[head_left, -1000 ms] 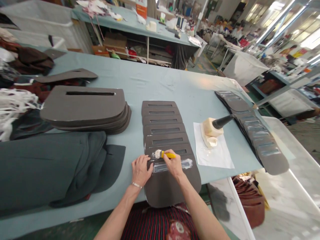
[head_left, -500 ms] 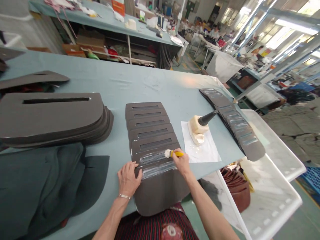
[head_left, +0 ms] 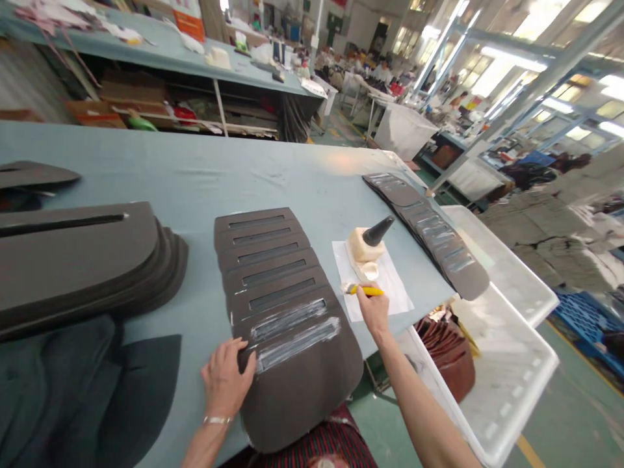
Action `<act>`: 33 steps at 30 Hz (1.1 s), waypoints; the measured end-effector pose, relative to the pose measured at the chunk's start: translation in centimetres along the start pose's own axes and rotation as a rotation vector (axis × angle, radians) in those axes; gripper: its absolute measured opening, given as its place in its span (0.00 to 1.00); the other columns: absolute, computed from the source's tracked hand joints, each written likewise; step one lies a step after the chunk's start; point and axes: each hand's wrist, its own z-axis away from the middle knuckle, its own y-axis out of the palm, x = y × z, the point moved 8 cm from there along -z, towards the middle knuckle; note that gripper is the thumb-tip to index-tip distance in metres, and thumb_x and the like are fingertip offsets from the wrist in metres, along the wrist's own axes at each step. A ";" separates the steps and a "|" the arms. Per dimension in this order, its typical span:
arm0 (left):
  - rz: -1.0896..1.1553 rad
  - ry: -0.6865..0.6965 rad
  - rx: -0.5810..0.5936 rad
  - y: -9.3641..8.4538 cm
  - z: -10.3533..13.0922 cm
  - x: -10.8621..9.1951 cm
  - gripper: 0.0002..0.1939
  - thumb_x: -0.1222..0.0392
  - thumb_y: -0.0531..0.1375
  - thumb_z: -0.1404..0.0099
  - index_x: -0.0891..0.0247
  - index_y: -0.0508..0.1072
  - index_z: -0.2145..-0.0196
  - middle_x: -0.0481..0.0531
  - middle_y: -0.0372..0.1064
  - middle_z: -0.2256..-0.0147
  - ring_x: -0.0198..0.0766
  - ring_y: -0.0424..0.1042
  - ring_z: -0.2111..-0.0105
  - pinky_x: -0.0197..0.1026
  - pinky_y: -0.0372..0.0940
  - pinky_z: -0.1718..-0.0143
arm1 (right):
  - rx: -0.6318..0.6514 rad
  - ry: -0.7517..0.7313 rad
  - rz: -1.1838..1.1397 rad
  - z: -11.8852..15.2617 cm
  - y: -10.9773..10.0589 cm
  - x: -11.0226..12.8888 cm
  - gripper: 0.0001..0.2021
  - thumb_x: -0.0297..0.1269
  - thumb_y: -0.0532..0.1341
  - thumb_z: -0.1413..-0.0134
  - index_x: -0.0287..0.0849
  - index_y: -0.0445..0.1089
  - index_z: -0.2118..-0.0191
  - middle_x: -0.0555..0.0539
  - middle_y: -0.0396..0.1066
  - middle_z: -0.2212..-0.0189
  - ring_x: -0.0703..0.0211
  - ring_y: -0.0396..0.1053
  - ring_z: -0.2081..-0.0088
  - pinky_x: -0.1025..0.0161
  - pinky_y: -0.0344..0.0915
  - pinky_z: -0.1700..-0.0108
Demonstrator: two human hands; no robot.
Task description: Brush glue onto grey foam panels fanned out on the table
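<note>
My right hand (head_left: 374, 311) grips a small brush with a yellow handle (head_left: 369, 291). Its whitish bristles hang over the white paper sheet (head_left: 397, 294), close to a glue-smeared cream block (head_left: 366, 246) with a black cone sticking up. In front of me lies an overlapping row of dark grey slotted panels (head_left: 297, 390). White wet streaks cover the slot areas of the two nearest panels; the farther slots look dry. My left hand (head_left: 227, 377) rests at the left edge of the nearest panels, thumb and fingers apart.
Left of the row stands a thick stack of dark panels (head_left: 88, 253), with dark green sheets (head_left: 141, 383) nearer me. Another streaked row of panels (head_left: 429, 237) lies on the right. White plastic bins (head_left: 517, 383), one holding brown pieces (head_left: 451, 357), stand beside the table.
My right hand has carried the brush off the streaked panel, rightward to over the paper. My left hand stays at the panels' edge. The camera view has turned slightly right.
</note>
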 end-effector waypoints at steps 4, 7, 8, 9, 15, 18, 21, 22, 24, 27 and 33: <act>0.245 -0.116 0.009 0.1 -0.8 2.3 0.21 0.42 0.52 0.42 0.58 0.69 0.60 0.54 0.69 0.58 0.46 0.67 0.56 0.49 0.60 0.51 | -0.226 0.179 0.114 -4.6 -5.6 -4.1 0.15 0.43 0.54 0.52 0.38 0.73 0.70 0.49 0.69 0.83 0.57 0.67 0.77 0.65 0.59 0.70; 0.321 -0.342 0.063 0.6 -0.7 4.8 0.21 0.39 0.51 0.44 0.58 0.69 0.63 0.51 0.70 0.63 0.44 0.70 0.61 0.46 0.63 0.56 | -0.239 0.212 0.123 -7.1 -6.3 -5.8 0.15 0.42 0.53 0.52 0.38 0.73 0.72 0.50 0.67 0.86 0.57 0.67 0.79 0.64 0.59 0.71; 0.313 -0.418 0.092 0.7 -0.5 5.5 0.20 0.39 0.51 0.44 0.57 0.68 0.65 0.50 0.70 0.66 0.43 0.70 0.64 0.45 0.63 0.59 | -0.233 0.213 0.112 -7.6 -6.0 -6.1 0.15 0.42 0.53 0.53 0.38 0.73 0.72 0.50 0.67 0.87 0.57 0.67 0.79 0.65 0.59 0.70; 0.296 -0.475 0.123 0.9 -0.2 6.1 0.19 0.39 0.51 0.43 0.57 0.67 0.66 0.49 0.70 0.68 0.43 0.70 0.66 0.44 0.64 0.62 | -0.221 0.214 0.099 -8.1 -5.4 -6.2 0.15 0.42 0.53 0.53 0.38 0.73 0.71 0.50 0.67 0.86 0.57 0.68 0.79 0.65 0.59 0.70; 0.163 -0.529 0.257 1.0 0.9 6.6 0.18 0.42 0.44 0.37 0.56 0.64 0.70 0.45 0.64 0.77 0.39 0.65 0.76 0.39 0.59 0.71 | -0.135 0.191 0.054 -8.4 -2.8 -6.7 0.17 0.46 0.56 0.54 0.37 0.74 0.68 0.48 0.70 0.83 0.57 0.69 0.78 0.64 0.61 0.69; 0.130 -0.475 0.199 0.3 1.0 6.5 0.20 0.43 0.43 0.36 0.57 0.59 0.76 0.45 0.58 0.82 0.37 0.61 0.78 0.38 0.55 0.73 | -0.174 0.156 0.051 -7.4 -3.8 -7.2 0.19 0.48 0.55 0.54 0.38 0.73 0.66 0.48 0.71 0.79 0.58 0.69 0.76 0.64 0.61 0.68; 0.190 -0.459 0.129 0.0 0.8 6.8 0.20 0.44 0.43 0.35 0.58 0.59 0.77 0.45 0.59 0.81 0.37 0.62 0.78 0.39 0.56 0.73 | -0.181 0.143 0.083 -5.9 -4.4 -6.9 0.17 0.47 0.56 0.54 0.38 0.73 0.67 0.48 0.71 0.78 0.57 0.68 0.75 0.64 0.60 0.69; 0.237 -0.458 0.106 0.0 0.7 6.9 0.19 0.45 0.43 0.35 0.58 0.62 0.74 0.46 0.63 0.79 0.38 0.64 0.76 0.39 0.58 0.71 | -0.174 0.136 0.095 -5.3 -4.2 -6.4 0.17 0.47 0.56 0.54 0.39 0.73 0.67 0.49 0.71 0.79 0.57 0.68 0.75 0.64 0.60 0.69; 0.319 -0.403 0.043 -0.2 0.3 6.6 0.18 0.45 0.45 0.35 0.59 0.66 0.65 0.49 0.69 0.71 0.40 0.69 0.68 0.42 0.63 0.65 | -0.130 0.098 0.106 -3.7 -2.9 -4.3 0.15 0.46 0.56 0.53 0.39 0.73 0.67 0.49 0.70 0.79 0.57 0.67 0.75 0.63 0.59 0.68; 0.266 -0.185 -0.051 -1.0 -0.5 4.5 0.17 0.47 0.51 0.37 0.60 0.67 0.58 0.54 0.69 0.61 0.43 0.68 0.58 0.46 0.62 0.54 | 0.089 -0.021 0.003 0.1 1.8 0.7 0.13 0.46 0.57 0.49 0.41 0.71 0.68 0.49 0.71 0.77 0.59 0.68 0.73 0.65 0.60 0.68; 0.024 0.032 -0.008 -1.0 -0.4 0.5 0.14 0.55 0.55 0.38 0.59 0.68 0.54 0.56 0.67 0.52 0.47 0.64 0.50 0.49 0.58 0.52 | 0.502 -0.311 -0.187 10.7 12.2 10.9 0.09 0.40 0.55 0.44 0.43 0.69 0.66 0.50 0.71 0.72 0.62 0.67 0.72 0.67 0.60 0.67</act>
